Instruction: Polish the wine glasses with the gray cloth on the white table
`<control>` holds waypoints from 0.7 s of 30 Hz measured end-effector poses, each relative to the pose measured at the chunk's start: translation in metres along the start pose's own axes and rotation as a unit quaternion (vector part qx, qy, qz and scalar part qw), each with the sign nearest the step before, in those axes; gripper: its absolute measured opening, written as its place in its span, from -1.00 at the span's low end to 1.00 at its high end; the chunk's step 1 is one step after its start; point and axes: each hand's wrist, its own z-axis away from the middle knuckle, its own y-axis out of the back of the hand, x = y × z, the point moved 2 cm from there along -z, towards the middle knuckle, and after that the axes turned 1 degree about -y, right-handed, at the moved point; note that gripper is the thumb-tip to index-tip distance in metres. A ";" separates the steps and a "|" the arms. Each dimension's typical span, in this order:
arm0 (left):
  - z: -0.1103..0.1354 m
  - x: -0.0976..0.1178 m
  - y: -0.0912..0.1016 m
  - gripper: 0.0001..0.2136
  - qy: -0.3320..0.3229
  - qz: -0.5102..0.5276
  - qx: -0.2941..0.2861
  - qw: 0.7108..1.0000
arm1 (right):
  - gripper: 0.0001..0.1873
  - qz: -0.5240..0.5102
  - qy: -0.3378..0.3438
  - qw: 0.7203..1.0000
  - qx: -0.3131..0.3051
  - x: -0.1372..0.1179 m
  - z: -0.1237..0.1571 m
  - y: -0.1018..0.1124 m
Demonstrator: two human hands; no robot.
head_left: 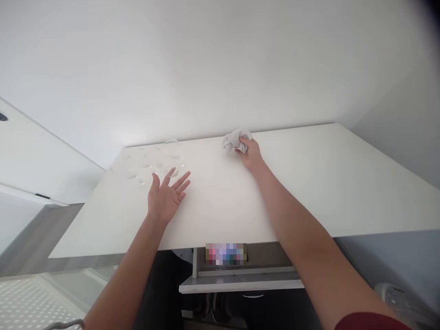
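A crumpled light grey cloth (235, 140) rests near the back edge of the white tabletop (220, 197). My right hand (250, 153) is closed on its right side, fingers bunched into the fabric. Toward the left, my left hand (165, 197) is held palm up over the table with its fingers spread and nothing in it. Just beyond those fingertips lie several clear, see-through shapes (160, 165), with rounded outlines and small glints. Their kind is hard to make out against the white surface.
A white wall (220, 68) rises directly behind the table. Below the front edge, a drawer (240, 284) stands pulled out, holding a blurred colourful item (226, 254). White panels with dark handles are at the left; a perforated white surface (30, 302) is at the lower left.
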 end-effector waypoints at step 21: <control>-0.154 -0.088 -0.121 -0.65 -0.363 -0.188 -0.085 0.909 | -0.66 0.207 0.322 0.916 0.117 -0.007 -0.017 0.020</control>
